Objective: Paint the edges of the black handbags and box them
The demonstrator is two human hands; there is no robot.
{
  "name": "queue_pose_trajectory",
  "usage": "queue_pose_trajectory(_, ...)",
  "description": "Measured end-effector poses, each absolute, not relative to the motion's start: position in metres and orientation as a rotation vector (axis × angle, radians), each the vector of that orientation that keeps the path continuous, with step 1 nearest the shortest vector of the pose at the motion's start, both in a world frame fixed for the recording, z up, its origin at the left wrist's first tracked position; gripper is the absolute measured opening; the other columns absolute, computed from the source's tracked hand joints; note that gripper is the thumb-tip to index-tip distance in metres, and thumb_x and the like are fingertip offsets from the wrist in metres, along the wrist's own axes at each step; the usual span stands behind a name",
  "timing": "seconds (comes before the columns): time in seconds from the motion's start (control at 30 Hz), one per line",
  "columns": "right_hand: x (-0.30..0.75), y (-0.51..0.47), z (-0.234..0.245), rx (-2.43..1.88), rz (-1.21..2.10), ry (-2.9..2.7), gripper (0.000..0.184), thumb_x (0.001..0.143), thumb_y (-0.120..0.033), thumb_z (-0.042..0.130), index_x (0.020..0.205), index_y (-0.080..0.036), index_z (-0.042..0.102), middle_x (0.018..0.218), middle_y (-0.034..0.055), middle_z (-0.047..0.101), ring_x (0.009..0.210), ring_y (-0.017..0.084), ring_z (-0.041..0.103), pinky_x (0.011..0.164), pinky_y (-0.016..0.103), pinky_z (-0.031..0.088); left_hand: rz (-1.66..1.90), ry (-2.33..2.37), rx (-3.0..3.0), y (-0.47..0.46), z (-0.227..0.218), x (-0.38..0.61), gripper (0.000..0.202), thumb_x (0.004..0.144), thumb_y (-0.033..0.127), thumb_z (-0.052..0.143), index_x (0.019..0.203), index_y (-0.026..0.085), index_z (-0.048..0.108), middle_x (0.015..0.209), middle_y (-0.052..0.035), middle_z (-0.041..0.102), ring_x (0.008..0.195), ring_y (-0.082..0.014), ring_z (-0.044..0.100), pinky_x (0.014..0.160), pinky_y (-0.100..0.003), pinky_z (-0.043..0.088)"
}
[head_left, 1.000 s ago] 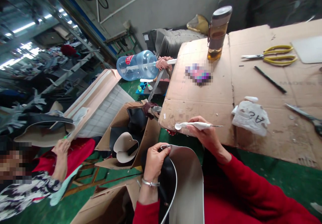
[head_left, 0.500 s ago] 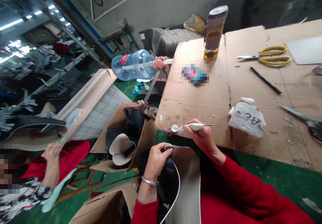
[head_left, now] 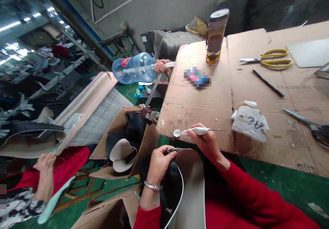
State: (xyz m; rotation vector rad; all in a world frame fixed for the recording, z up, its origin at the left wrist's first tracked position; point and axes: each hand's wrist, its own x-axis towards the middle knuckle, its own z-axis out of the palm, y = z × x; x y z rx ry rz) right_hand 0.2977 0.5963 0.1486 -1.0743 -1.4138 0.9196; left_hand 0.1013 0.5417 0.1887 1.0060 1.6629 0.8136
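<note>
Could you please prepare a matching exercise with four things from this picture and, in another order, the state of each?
1. Left hand
2. Right hand
3. Yellow-handled scissors
4. Drink bottle

A. lying on the cardboard
B. holding a white-handled tool
C. standing on the cardboard
D. pinching a curved sheet

Pairs: 1-D, 2-B, 3-A, 4-C.

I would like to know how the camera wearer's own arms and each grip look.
Long, plain red fabric sleeves are worn on both sides. The left grip, an ungloved hand, has a narrow, shiny silver-coloured bangle around its wrist. The right grip is also ungloved, with no bangle in view.
</note>
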Motion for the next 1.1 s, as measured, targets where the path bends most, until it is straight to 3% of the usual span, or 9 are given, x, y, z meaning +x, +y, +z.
queue_pose_trajectory(0.2, 0.300, 0.600, 0.149, -1.052, 1.045, -1.196, 0.028, 0.097, -0.045, 0.069, 0.085, -0.019, 0.070, 0.070, 0.0017, 0.068, 0.057, 0.016, 0.063, 0.053, 0.026, 0.048, 0.797, 1.652, 1.021, 0.541, 0.188, 0.100, 0.018, 0.067, 0.030, 0.082, 0.077, 0.016, 0.079, 0.072, -0.0030, 0.073, 0.069, -0.0185, 0.062, 0.069, -0.027, 0.047)
queue_pose_trajectory(0.43, 0.311, 0.599, 0.151, -0.831, 1.428, -1.268, 0.035, 0.092, -0.048, 0.074, 0.077, -0.017, 0.071, 0.061, 0.0006, 0.063, 0.050, 0.014, 0.058, 0.045, 0.023, 0.045, 0.771, 1.606, 1.092, 0.538, 0.184, 0.102, 0.016, 0.072, 0.029, 0.080, 0.081, 0.017, 0.081, 0.078, -0.0044, 0.076, 0.075, -0.0207, 0.065, 0.073, -0.029, 0.048)
queue_pose_trajectory(1.1, 0.313, 0.599, 0.149, -0.811, 1.402, -1.516, 0.036, 0.097, -0.044, 0.069, 0.074, -0.016, 0.072, 0.068, 0.0021, 0.063, 0.057, 0.014, 0.058, 0.049, 0.024, 0.043, 0.787, 1.565, 1.109, 0.533, 0.185, 0.106, 0.012, 0.074, 0.028, 0.079, 0.080, 0.018, 0.083, 0.080, -0.0053, 0.079, 0.079, -0.0225, 0.068, 0.075, -0.029, 0.048)
